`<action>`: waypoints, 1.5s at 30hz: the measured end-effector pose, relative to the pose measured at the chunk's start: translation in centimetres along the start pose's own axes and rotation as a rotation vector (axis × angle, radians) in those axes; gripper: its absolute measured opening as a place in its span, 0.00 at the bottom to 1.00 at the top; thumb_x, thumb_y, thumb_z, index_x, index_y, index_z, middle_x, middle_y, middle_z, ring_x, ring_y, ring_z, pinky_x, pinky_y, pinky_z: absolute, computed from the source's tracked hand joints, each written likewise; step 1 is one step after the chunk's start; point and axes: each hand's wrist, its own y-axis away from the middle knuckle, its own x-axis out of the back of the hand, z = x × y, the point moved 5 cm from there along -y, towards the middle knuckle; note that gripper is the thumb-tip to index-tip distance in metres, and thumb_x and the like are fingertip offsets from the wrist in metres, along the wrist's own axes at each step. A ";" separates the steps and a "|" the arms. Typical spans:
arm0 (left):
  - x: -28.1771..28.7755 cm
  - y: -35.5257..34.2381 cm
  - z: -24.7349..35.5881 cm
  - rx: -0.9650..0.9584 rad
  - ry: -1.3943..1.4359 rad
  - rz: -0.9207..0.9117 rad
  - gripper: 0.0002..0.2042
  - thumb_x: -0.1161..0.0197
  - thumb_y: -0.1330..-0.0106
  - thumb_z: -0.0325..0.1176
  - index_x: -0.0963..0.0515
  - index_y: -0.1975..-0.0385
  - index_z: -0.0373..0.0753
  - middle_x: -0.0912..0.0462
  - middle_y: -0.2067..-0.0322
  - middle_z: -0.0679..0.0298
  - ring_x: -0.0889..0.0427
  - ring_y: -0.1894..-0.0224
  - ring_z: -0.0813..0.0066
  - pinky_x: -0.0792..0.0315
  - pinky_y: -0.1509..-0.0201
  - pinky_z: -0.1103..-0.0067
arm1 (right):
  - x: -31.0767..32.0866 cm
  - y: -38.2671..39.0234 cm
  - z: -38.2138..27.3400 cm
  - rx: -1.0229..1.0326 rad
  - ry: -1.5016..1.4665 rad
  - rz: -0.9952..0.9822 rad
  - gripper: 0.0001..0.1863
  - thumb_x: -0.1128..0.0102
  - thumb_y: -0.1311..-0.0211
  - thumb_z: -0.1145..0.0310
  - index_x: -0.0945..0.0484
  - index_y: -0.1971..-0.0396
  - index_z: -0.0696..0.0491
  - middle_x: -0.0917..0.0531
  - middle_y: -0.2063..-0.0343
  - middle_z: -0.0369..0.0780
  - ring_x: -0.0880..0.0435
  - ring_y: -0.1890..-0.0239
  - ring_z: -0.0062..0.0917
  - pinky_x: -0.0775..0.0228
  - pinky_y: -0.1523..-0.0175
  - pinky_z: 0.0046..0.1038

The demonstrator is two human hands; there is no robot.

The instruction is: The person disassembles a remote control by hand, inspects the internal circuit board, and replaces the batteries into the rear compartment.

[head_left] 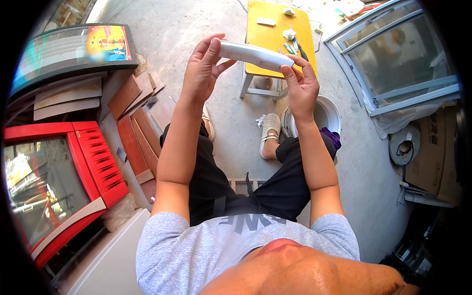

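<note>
Pinching a long white piece (pixel 253 55) by its ends with left hand (pixel 200 66) and right hand (pixel 302 87), upper centre of the frame; seemingly inspecting it; next, probably needing to hold both ends steady while turning it.

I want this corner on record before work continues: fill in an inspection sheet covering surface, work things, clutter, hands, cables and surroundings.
Surface: yellow-topped stool on a concrete floor.
Work things: long white panel, raised, partly in front of the stool.
Clutter: crumpled white wad and slim dark tool on the stool; wooden boards on the floor, left.
Hands: left hand and right hand grip the panel's opposite ends.
Cables: thin dark strand by the stool's upper left; cannot tell whether it is one.
Surroundings: red-framed glass door left; framed glass panes right.
</note>
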 end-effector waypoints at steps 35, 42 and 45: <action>-1.0 0.9 2.4 -0.462 -0.358 -0.280 0.08 0.36 0.33 0.32 0.18 0.57 0.40 0.17 0.55 0.63 0.25 0.40 0.66 0.31 0.36 0.71 | 1.1 -1.1 -0.5 0.062 -0.236 -0.102 0.16 0.38 0.37 0.79 0.24 0.51 0.53 0.21 0.47 0.41 0.23 0.45 0.25 0.29 0.42 0.24; -1.3 1.2 2.9 -0.510 -0.390 -0.279 0.07 0.35 0.35 0.32 0.18 0.60 0.41 0.17 0.56 0.63 0.26 0.40 0.63 0.30 0.37 0.69 | 1.1 -1.2 -0.4 0.126 -0.232 -0.131 0.16 0.38 0.37 0.78 0.25 0.50 0.53 0.22 0.46 0.40 0.23 0.44 0.25 0.29 0.42 0.24; -1.3 1.1 2.7 -0.495 -0.431 -0.318 0.07 0.39 0.31 0.33 0.20 0.59 0.39 0.18 0.54 0.61 0.28 0.38 0.61 0.37 0.32 0.65 | 1.0 -1.2 -0.4 0.093 -0.219 -0.125 0.15 0.38 0.36 0.76 0.25 0.49 0.53 0.23 0.45 0.41 0.23 0.44 0.25 0.30 0.41 0.24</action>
